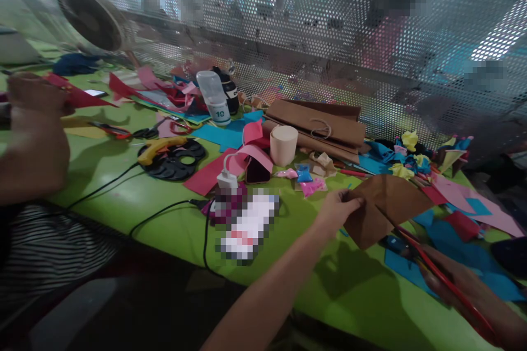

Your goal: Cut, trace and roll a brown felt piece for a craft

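Note:
My left hand [338, 209] pinches the left edge of a piece of brown paper [395, 197] between thumb and fingers, above the green table. On the right, my right hand [461, 279] is closed around the red-handled scissors [442, 269]. Their blades point up and left, and lie at a slit running into the paper from its lower edge. How far apart the blades stand I cannot tell. Beneath the paper and scissors lie blue paper sheets [457, 244]. Small bags of pink and blue material [304, 174] lie just beyond my left hand.
At left, a co-worker's hand [37, 93] holds red paper [82, 96]. A blurred phone [251, 227], a power strip [222, 205] with cables, a yellow-handled tool [162, 149], a cream paper roll [284, 145] and brown paper rolls [317, 123] occupy the table [164, 214]. A perforated screen [288, 38] stands behind.

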A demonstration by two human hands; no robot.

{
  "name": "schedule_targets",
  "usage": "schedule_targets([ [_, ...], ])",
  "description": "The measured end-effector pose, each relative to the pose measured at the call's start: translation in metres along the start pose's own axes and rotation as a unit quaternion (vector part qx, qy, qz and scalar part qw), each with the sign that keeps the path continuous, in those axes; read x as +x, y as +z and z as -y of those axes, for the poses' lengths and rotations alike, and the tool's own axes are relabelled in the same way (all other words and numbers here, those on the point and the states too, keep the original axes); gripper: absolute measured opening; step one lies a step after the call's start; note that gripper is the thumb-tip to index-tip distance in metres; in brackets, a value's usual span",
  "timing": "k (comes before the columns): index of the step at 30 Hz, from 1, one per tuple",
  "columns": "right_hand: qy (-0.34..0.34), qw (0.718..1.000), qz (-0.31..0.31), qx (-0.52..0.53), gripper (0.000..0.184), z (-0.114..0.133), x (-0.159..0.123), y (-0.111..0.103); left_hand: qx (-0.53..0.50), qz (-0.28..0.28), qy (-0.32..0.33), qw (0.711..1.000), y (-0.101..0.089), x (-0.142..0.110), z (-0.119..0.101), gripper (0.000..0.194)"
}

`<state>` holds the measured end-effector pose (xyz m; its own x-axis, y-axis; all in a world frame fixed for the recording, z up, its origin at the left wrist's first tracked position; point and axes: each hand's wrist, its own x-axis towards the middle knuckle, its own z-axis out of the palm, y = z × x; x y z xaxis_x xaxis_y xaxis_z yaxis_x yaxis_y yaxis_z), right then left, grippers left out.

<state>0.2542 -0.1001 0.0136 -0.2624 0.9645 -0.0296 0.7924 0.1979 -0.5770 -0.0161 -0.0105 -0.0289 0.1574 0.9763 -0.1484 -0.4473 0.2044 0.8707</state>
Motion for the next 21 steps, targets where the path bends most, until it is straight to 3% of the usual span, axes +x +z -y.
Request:
schedule_targets([
  [3, 0.006, 0.997, 0.073, 0.007, 0.057, -0.008, 0.004, -0.006, 0.013, -0.004, 0.001, 1.0, 0.0, -0.001, -0.001, 0.025],
  [5, 0.012, 0.996, 0.087, 0.017, 0.055, -0.014, 0.006, -0.006, 0.023, -0.003, 0.003, 1.0, 0.001, -0.001, -0.001, 0.025],
  [16, 0.008, 0.998, 0.054, 0.038, 0.059, -0.012, 0.006, 0.005, 0.068, 0.032, -0.015, 0.997, 0.001, -0.005, -0.002, 0.026],
  [21, 0.007, 0.999, 0.002, 0.041, 0.063, -0.025, 0.012, 0.011, 0.068, 0.032, -0.016, 0.997, 0.0, -0.004, 0.0, 0.029],
])
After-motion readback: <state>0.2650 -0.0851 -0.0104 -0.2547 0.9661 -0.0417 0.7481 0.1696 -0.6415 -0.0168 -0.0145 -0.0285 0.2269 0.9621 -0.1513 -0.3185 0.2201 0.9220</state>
